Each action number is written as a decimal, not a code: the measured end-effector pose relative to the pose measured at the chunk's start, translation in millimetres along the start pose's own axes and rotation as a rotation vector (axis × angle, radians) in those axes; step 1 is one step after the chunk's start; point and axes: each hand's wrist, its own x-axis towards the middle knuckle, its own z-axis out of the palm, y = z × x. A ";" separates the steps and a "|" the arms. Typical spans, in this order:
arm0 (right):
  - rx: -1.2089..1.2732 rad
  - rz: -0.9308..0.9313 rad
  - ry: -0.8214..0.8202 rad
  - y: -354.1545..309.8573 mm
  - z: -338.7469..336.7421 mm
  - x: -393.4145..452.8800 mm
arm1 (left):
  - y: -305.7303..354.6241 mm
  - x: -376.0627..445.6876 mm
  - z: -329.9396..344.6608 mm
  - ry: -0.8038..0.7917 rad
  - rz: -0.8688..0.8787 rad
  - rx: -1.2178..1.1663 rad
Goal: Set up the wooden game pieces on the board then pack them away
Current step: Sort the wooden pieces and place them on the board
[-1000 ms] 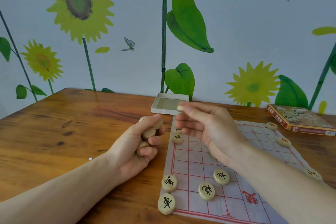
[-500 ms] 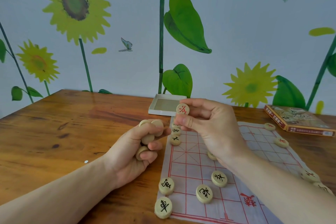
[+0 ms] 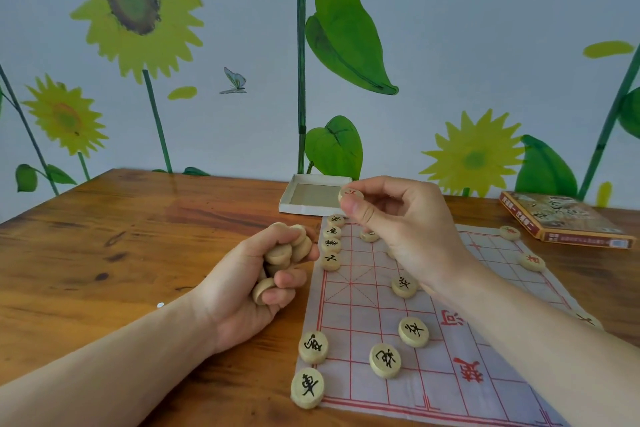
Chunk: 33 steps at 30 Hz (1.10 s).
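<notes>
A white cloth board (image 3: 436, 371) with red grid lines lies on the wooden table. Round wooden pieces stand on it: several black-marked ones along its left edge (image 3: 331, 245), more near the front (image 3: 384, 360), and red-marked ones at the right (image 3: 532, 261). My left hand (image 3: 256, 284) rests on the table left of the board and grips a handful of wooden pieces (image 3: 287, 251). My right hand (image 3: 398, 222) hovers above the board's far left part and pinches one red-marked piece (image 3: 350, 195) between thumb and fingers.
An open white box tray (image 3: 298, 199) sits behind the board by the wall. The printed box lid (image 3: 561, 218) lies at the far right. The wooden table (image 3: 121, 253) stretches left of the board.
My right hand turned the pinched piece so its red-marked face shows, and now holds it a little higher. My left hand stays put with its handful.
</notes>
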 end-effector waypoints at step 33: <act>-0.342 -0.045 0.036 -29.9 -133.3 -95.9 | -38.4 13.4 118.0 -0.186 -0.031 0.191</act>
